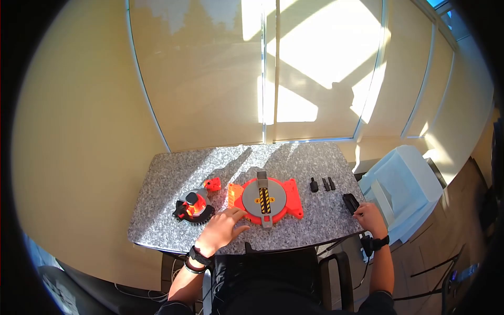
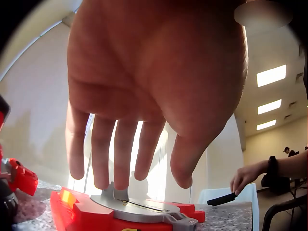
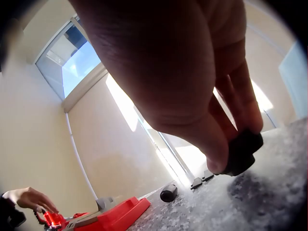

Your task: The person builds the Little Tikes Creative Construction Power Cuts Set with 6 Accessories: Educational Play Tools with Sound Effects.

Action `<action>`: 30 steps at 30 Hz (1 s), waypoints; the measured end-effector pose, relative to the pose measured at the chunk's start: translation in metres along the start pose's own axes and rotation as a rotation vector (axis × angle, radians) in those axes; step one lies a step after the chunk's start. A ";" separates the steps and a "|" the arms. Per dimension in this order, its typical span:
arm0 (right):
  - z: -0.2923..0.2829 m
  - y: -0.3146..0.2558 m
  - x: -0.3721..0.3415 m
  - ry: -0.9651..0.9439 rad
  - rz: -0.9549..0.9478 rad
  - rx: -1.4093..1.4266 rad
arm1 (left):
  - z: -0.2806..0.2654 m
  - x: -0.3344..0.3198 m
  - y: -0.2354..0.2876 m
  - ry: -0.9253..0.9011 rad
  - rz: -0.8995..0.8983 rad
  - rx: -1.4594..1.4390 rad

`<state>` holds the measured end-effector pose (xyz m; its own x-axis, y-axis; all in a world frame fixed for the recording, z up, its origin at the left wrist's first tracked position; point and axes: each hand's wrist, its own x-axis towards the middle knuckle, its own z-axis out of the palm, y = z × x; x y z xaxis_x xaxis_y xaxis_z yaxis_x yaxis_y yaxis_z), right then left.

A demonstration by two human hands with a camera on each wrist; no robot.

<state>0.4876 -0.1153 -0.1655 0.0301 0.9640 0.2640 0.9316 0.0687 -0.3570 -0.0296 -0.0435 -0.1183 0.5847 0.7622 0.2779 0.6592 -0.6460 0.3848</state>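
Observation:
Near the table's right edge, my right hand (image 1: 371, 218) pinches the near end of a black part (image 1: 350, 202); in the right wrist view thumb and fingers grip this black part (image 3: 244, 153) just over the tabletop. My left hand (image 1: 221, 229) has its fingers extended, palm down, beside the left side of a red base with a grey disc (image 1: 277, 198). From the left wrist, that hand (image 2: 154, 82) holds nothing, and the red base (image 2: 86, 211) lies beyond its fingertips. Whether it touches the base, I cannot tell.
An orange and black tool assembly (image 1: 194, 206) stands on the speckled table (image 1: 294, 239), left of the base. A black cylindrical part (image 1: 314, 185) and two thin black pieces (image 1: 328, 184) lie right of the base. A translucent blue bin (image 1: 409, 173) is beyond the table's right edge.

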 end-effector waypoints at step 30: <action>-0.006 -0.021 -0.010 0.030 0.135 -0.095 | 0.004 -0.009 -0.007 -0.037 -0.085 -0.013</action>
<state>0.4697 -0.1280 -0.1547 0.1670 0.9546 0.2468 0.9483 -0.0870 -0.3052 -0.0381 -0.0460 -0.1268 0.5443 0.8117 0.2117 0.7010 -0.5787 0.4167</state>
